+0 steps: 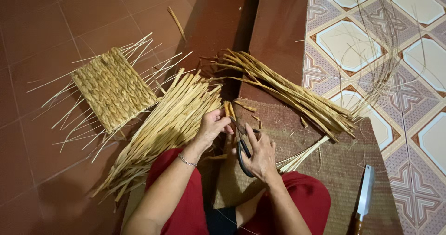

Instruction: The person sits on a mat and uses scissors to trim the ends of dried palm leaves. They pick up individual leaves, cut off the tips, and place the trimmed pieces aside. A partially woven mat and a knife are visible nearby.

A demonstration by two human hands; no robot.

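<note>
Dry matt straw strands (172, 119), rough woven mat (344, 165), glossy floor tiles (46, 26), metal blade (365, 191)

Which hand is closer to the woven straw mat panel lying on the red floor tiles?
Left. The left hand pinches a straw strip, right of the woven straw mat panel. The right hand, gripping black scissors, sits farther right.

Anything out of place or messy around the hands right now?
Cut scraps lie scattered on the mat beyond the scissors, and one strand lies alone on the red floor. The knife lies apart on the mat.
</note>
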